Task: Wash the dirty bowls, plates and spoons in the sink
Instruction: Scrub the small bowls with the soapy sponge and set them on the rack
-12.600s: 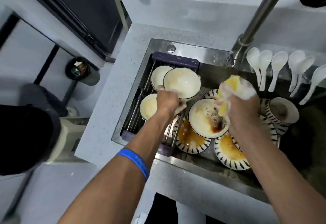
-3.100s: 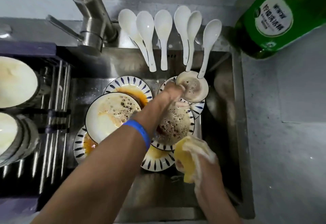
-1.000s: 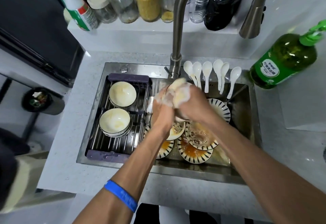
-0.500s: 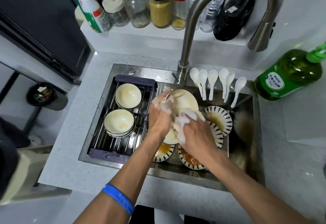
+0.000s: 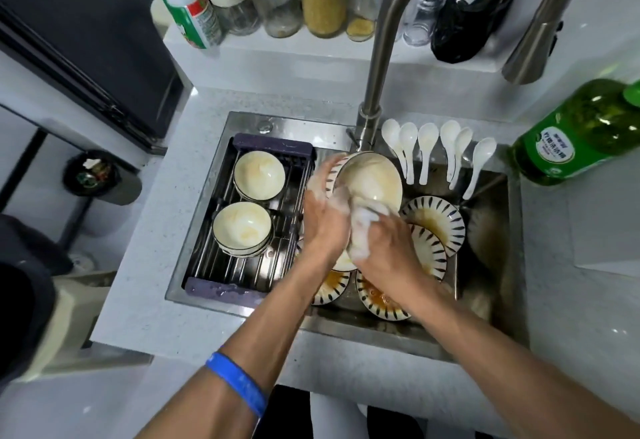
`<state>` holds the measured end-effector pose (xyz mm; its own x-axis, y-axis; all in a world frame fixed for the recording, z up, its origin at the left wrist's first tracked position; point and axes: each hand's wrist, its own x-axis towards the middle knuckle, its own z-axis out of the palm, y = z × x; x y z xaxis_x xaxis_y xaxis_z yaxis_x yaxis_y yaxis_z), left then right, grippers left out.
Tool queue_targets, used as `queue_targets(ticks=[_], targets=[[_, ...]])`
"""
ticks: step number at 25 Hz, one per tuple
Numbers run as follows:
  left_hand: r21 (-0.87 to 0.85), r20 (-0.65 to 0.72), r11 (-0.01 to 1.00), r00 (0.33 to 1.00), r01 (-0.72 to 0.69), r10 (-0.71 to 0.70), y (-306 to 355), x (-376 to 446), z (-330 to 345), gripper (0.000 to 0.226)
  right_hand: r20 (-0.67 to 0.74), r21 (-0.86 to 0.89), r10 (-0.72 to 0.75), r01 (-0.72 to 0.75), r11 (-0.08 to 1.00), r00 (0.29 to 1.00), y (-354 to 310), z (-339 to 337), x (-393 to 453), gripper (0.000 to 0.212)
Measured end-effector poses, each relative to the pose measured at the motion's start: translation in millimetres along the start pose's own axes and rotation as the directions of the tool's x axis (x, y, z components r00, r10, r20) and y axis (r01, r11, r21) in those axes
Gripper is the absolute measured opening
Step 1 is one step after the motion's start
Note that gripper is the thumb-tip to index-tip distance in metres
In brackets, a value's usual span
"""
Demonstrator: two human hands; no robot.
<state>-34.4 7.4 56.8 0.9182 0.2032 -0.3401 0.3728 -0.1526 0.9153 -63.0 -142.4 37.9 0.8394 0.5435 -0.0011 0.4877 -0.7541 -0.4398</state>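
Bowl [image 5: 372, 179] now tilted higher; right hand [image 5: 388, 248] scrubbing lower rim.

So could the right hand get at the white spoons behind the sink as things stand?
Probably yes: the spoons lie uncovered on the sink's back rim, just beyond the right hand. But that hand grips a soapy sponge, so it must let go first.

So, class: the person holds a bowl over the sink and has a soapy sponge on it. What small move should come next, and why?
Probably keep wiping round the inside of the bowl with the sponge. The left hand grips its rim, the right hand presses the foamy sponge at the near edge, and brownish smears remain inside.
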Motion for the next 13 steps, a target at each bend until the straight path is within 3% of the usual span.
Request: queue_targets(ticks=[3, 5, 8, 10, 11, 13], targets=[[0.112, 0.085, 0.994, 0.996, 0.003, -0.012, 5.2, -0.1, 2.2, 0.05, -0.027, -0.141, -0.071, 0.066, 0.988, 0.997, -5.9, 2.8, 3.7, 0.013], [0.027, -0.011, 1.0, 1.0, -0.009, 0.009, 1.5, -0.1, -1.4, 0.053, -0.078, -0.065, -0.047, 0.042, 0.997, 0.996, 1.1, 8.2, 0.1, 0.009], [0.207, 0.247, 0.978, 0.969, -0.037, -0.015, 8.7, 8.5, -4.3, 0.04, -0.085, -0.137, -0.112, 0.1, 0.986, 0.99, 0.3, 1.9, 3.2, 0.029], [0.102, 0.027, 0.991, 0.996, -0.087, 0.085, 15.0, 6.8, -2.7, 0.038, -0.148, -0.078, -0.055, 0.044, 0.996, 0.987, 1.8, -2.7, 3.0, 0.003], [0.071, -0.034, 0.993, 0.995, -0.094, 0.096, 16.4, 8.2, -2.1, 0.04, -0.142, -0.033, -0.055, 0.051, 0.998, 0.988, 0.1, -8.3, 1.7, 0.018], [0.138, 0.139, 0.989, 0.99, -0.051, 0.032, 20.1, 11.0, 3.9, 0.044, -0.06, -0.129, -0.097, 0.089, 0.988, 0.993, 0.2, -12.2, 7.8, 0.027]])
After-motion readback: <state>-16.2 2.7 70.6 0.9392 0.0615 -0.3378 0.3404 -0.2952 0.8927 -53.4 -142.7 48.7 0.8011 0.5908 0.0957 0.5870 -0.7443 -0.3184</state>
